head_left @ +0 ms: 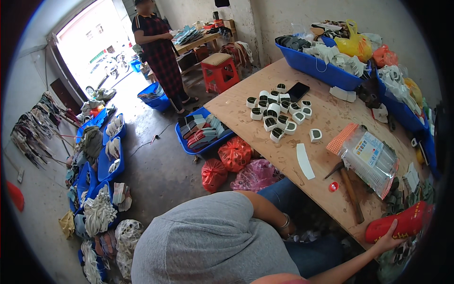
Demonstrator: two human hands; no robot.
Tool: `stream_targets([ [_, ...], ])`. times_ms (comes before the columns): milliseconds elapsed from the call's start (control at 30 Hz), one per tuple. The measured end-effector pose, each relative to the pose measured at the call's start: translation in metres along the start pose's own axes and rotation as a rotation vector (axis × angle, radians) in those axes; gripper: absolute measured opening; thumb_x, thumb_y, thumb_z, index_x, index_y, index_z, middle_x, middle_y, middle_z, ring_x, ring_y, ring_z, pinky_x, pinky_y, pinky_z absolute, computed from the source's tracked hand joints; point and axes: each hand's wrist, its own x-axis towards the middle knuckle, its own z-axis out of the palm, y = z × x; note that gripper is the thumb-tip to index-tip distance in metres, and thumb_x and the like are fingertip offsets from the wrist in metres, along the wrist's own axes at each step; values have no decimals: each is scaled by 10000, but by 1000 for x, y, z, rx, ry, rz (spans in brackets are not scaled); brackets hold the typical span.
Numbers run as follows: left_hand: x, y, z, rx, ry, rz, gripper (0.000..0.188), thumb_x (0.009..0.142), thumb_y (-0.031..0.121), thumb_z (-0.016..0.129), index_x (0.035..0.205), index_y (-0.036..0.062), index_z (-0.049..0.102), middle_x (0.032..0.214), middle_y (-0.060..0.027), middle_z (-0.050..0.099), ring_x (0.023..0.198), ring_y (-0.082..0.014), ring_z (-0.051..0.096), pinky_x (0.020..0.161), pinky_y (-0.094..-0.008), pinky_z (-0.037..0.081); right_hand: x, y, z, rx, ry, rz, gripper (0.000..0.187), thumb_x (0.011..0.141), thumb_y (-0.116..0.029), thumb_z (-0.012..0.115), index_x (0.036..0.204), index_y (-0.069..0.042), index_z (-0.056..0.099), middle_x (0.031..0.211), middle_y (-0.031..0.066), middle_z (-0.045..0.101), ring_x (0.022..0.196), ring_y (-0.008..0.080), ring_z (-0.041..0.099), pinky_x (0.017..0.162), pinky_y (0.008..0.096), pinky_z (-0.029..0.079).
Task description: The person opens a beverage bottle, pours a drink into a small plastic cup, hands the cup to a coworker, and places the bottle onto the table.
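At the lower right, my right hand [388, 240] is closed around one end of a red cylindrical container [399, 228] with yellow markings, tilted over the table's near edge. My left hand [288, 231] is down by my jeans, below a wrist bracelet; its fingers are mostly hidden. Close to the right hand lies a hammer [352, 194] with a wooden handle. Beside the hammer sit a small round red lid [334, 186] and a clear plastic package [371, 156] with an orange checked edge. A curved white strip [305, 162] lies flat, near many curled white pieces with dark green insides [273, 111].
On the wooden table [236, 102] are a black phone [299, 91] and a blue bin [321, 61] of cut pieces. Red bags [235, 154] and another blue bin [201, 146] stand on the floor. A person [158, 52] stands near a red stool [220, 72].
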Motion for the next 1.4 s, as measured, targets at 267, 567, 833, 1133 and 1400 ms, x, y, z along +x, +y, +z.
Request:
stream_targets([
  [267,-1,-3,-2,-17,1,-19,611,917,393,552,1430,64,504,1460,-236,477,1388,-385,414,1150,-484,310,0,-1,2,-34,-3,3,975,814,-463,801,1511,8,308,1415,217,512,1218,319,584,1012,413,490],
  [567,-14,3,-5,-7,134,6,463,898,308,608,1226,-18,647,1253,-238,633,1185,-378,594,1024,-456,457,0,-5,4,1,-12,23,968,815,-450,803,1513,4,309,1424,221,503,1225,314,579,1020,414,488],
  [833,-6,2,-2,25,84,26,518,888,333,588,1313,37,595,1328,-231,581,1272,-373,522,1076,-471,391,0,0,-4,-4,-6,38,1008,794,-480,812,1516,3,301,1438,224,487,1255,327,554,1052,428,457],
  [1133,-8,1,-5,11,17,-3,588,874,355,574,1396,85,546,1422,-211,515,1367,-370,435,1133,-491,310,-5,-8,3,35,-29,70,988,806,-466,808,1508,14,306,1431,223,481,1237,325,562,1035,414,465],
  [1400,5,-3,-1,-15,3,-29,593,869,384,584,1392,105,555,1449,-202,489,1358,-381,442,1139,-487,308,0,5,-3,-12,-13,36,1001,791,-482,814,1500,24,320,1441,242,461,1267,340,534,1067,428,446],
])
